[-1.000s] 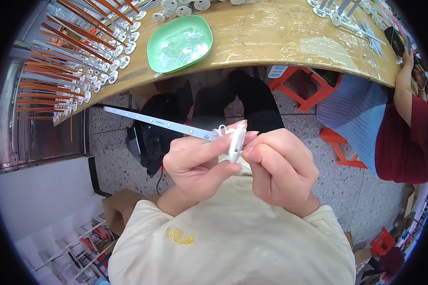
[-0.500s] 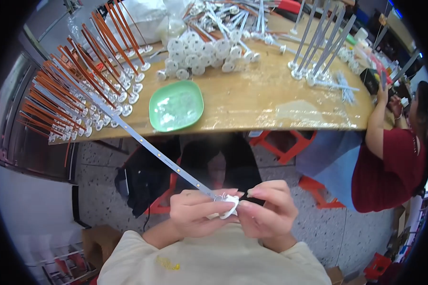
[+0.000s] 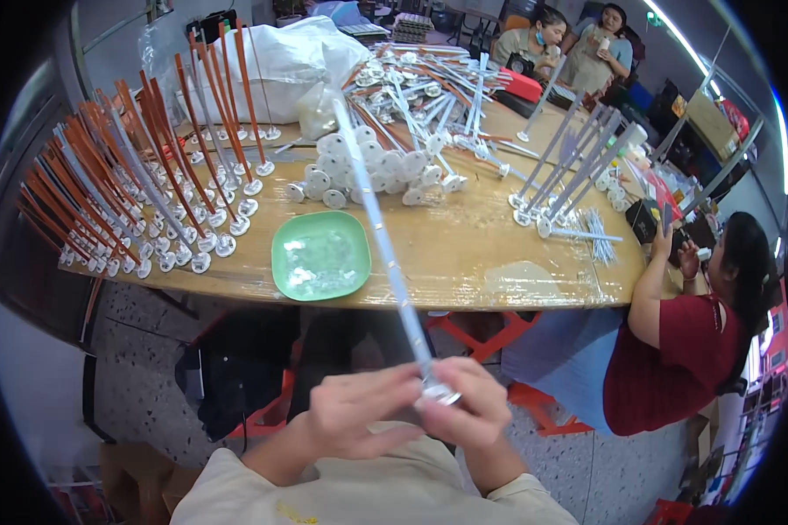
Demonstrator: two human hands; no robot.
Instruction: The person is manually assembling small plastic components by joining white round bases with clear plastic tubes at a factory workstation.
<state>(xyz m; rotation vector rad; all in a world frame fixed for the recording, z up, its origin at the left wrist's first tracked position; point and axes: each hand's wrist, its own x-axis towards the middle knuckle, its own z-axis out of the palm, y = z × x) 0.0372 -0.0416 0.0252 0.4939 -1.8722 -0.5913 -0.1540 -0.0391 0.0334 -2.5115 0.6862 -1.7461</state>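
A long pale LED light strip (image 3: 383, 245) rises from my hands and leans over the table, its far tip beside the pile of round bases. At its lower end is a round disc base (image 3: 441, 395), shiny on the side facing me. My right hand (image 3: 471, 404) is closed around this end, thumb below and fingers behind. My left hand (image 3: 359, 413) is beside the base, its fingers stretched out and thumb apart; the fingertips are close to the strip's lower end, and whether they touch it I cannot tell.
A green square tray (image 3: 321, 256) sits near the table's front edge. Orange and grey sticks on round bases (image 3: 201, 262) stand at left. White discs (image 3: 359, 171) are heaped behind the tray. A person in dark red (image 3: 683, 359) sits at right; two more people (image 3: 578, 52) are at the back.
The strip has swung from leaning far left to nearly upright, pointing ahead. My right hand has closed on the base end, while my left hand has loosened from it. The view has tilted up.
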